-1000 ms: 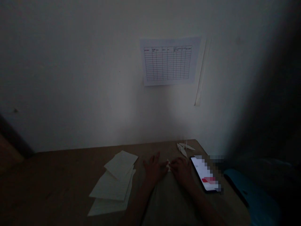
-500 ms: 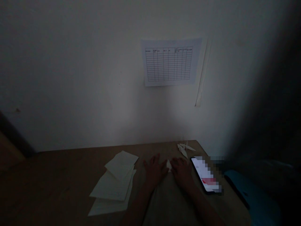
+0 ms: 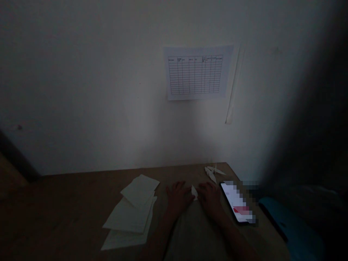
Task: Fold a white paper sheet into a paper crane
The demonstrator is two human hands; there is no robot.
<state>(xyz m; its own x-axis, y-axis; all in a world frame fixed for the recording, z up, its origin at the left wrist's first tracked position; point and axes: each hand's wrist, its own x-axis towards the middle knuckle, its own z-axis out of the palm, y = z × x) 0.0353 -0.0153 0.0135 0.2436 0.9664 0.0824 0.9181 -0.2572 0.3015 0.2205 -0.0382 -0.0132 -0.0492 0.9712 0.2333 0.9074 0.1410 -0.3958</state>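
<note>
The room is dim. My left hand (image 3: 178, 196) and my right hand (image 3: 210, 197) rest side by side on a brown table (image 3: 67, 203). Between them they pinch a small piece of folded white paper (image 3: 194, 192). The fingers of both hands are curled down onto it. Most of the paper is hidden under my fingers. A finished white paper crane (image 3: 212, 172) lies just beyond my right hand, near the table's far edge.
A stack of white paper sheets (image 3: 133, 212) lies left of my left hand. A lit phone (image 3: 236, 203) lies right of my right hand, with a blue object (image 3: 293, 232) further right. On the wall hangs a printed table sheet (image 3: 196, 72).
The hands have stayed in place, with small finger movements on the folded paper; its visible white tip has shifted slightly. The view has barely moved.
</note>
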